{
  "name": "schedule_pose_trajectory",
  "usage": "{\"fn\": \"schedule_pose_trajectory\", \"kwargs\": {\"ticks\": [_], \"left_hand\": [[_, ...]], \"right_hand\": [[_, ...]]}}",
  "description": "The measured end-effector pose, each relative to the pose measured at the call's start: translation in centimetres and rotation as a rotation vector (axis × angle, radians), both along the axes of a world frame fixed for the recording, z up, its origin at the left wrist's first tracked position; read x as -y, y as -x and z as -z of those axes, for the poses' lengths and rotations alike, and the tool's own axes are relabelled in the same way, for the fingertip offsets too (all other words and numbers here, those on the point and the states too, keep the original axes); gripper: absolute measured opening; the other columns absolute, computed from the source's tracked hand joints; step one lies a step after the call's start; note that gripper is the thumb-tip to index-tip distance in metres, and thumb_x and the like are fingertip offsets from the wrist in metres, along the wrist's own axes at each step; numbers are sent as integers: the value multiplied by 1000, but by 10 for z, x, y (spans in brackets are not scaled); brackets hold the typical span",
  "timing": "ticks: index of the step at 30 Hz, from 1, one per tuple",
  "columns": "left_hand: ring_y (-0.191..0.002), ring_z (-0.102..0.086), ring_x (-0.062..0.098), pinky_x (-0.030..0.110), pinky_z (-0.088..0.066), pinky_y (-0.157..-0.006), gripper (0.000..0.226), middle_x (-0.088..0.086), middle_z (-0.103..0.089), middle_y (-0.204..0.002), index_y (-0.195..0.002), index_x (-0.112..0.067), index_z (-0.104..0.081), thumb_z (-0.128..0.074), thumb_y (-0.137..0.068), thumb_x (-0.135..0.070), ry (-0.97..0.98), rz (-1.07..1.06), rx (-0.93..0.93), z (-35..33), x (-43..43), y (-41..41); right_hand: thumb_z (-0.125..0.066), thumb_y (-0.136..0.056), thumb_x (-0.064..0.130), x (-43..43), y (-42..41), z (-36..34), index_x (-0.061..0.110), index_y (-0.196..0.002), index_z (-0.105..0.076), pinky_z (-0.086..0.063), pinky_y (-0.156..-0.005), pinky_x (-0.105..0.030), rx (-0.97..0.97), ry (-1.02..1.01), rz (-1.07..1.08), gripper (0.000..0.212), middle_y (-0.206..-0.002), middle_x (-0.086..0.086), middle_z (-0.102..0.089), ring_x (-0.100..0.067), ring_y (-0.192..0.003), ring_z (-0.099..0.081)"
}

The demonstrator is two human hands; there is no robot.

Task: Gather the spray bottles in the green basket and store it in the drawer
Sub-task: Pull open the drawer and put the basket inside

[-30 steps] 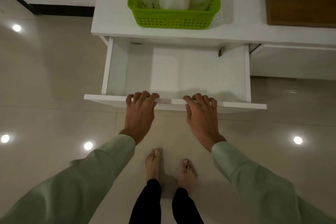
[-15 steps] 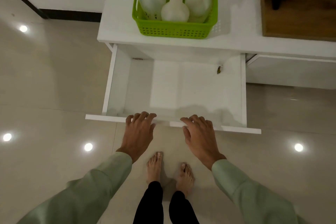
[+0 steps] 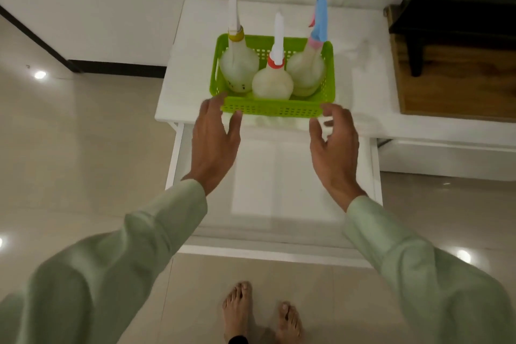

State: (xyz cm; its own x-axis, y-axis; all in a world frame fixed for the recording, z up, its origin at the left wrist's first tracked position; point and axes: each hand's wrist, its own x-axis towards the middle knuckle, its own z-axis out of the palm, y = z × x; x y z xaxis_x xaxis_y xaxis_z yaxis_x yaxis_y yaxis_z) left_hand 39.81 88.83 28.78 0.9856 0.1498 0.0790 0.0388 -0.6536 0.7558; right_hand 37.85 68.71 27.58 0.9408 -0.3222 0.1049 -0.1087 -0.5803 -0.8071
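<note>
Hands spread at green basket (image 3: 272,110), three spray bottles (image 3: 272,84) upright inside.
Left hand (image 3: 215,142) at eight o'clock, right hand (image 3: 333,145) at four; thin plastic likely flexes, top-heavy, so grip both ends.

Green basket (image 3: 272,110): perforated plastic, slight sheen; the 3 spray bottles (image 3: 272,84) in it were translucent, milky plastic with opaque coloured plastic heads. Drawer (image 3: 279,176) and cabinet top (image 3: 190,70): smooth, matt white laminate-like board. Floor (image 3: 83,148): glossy polished tile, mirrored ceiling lights; sleeves (image 3: 156,232): matt pale-green cloth.
</note>
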Motion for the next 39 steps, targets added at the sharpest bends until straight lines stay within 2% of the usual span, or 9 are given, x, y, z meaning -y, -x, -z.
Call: {"fn": "schedule_pose_trajectory", "kwargs": {"ticks": [4,7,11,15,18,25,29,34,39], "left_hand": [[-125,-47,23,15,-29,-90,51,8,-43,-140,-142,-11,-39,-54,-96,-24,-12,-83,52,-2,-2,-55],[-134,-39,27,28,-35,-101,61,9,-36,-147,-147,-9,-31,-56,-94,-24,0,-142,-66,10,-5,-87],[-134,-42,29,41,-39,-108,67,10,-39,-147,-149,-12,-28,-59,-91,-24,71,-204,-287,29,-12,-118],[-111,-60,31,44,-54,-89,50,10,-59,-126,-138,-18,-45,-52,-89,-13,157,-227,-385,39,-20,-134],[-100,-61,37,48,-56,-80,38,13,-65,-107,-115,-15,-59,-40,-85,-2,99,-190,-348,39,-20,-132],[-77,-54,33,46,-52,-68,36,10,-59,-81,-105,-12,-64,-40,-81,2,67,-177,-245,28,-29,-81],[-87,-62,33,49,-58,-72,41,7,-65,-90,-114,-15,-64,-45,-84,5,121,-158,-252,18,-38,-31],[-98,-64,23,37,-57,-71,43,2,-67,-107,-122,-16,-59,-49,-85,5,220,-171,-318,23,-47,33],[-99,-62,30,36,-54,-64,49,5,-62,-112,-123,-16,-53,-48,-82,11,294,-174,-470,59,-50,71]], "right_hand": [[-55,-94,19,5,-52,-1,12,-128,-50,-43,-78,-36,11,26,119,35,-125,-7,-52,-27,-111,-55],[-56,-91,12,9,-83,6,11,-135,-43,-36,-83,-31,-127,-33,177,46,-135,-10,-49,-28,-121,-50],[-53,-83,12,14,-110,22,15,-137,-40,-49,-86,-43,-293,-138,188,55,-127,-12,-59,-33,-110,-58],[-39,-75,2,19,-122,31,19,-95,-52,-43,-64,-37,-338,-216,196,29,-80,0,-56,-31,-77,-53],[-32,-70,-2,20,-124,29,21,-74,-42,-36,-61,-35,-349,-190,206,26,-70,2,-48,-28,-70,-46],[-33,-72,-8,22,-68,20,13,-77,-44,-29,-49,-27,-247,-207,158,24,-64,3,-41,-16,-57,-36],[-40,-78,-7,20,-20,17,18,-71,-41,-25,-46,-21,-234,-210,121,26,-62,3,-37,-9,-53,-31],[-46,-84,-5,20,38,19,27,-76,-49,-31,-48,-17,-259,-214,50,33,-64,5,-47,-7,-54,-40],[-47,-84,-8,22,76,48,23,-80,-54,-35,-49,-16,-346,-222,46,32,-69,-1,-55,-10,-57,-44]]}}
